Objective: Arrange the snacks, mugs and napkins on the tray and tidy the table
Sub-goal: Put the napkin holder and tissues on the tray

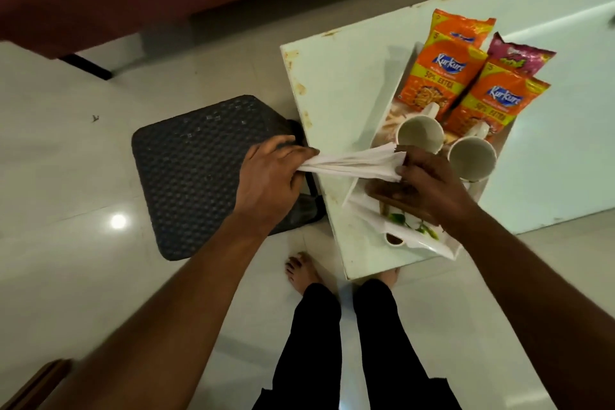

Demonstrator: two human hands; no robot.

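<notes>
Over the corner of the white table (336, 83), your left hand (269, 176) pinches one end of the napkins (352, 163) and your right hand (429, 183) curls round the other. The bundle's long axis runs left to right, its right end over the tray (432, 248). You seem to be on the napkin step: next, lay them flat on the tray, beside the mugs (420, 135).

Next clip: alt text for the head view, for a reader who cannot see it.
A left hand and a right hand hold a white napkin stretched between them, the right over a tray on a white table. The tray holds two white mugs and snack packets; a dark stool stands beside the table.
</notes>
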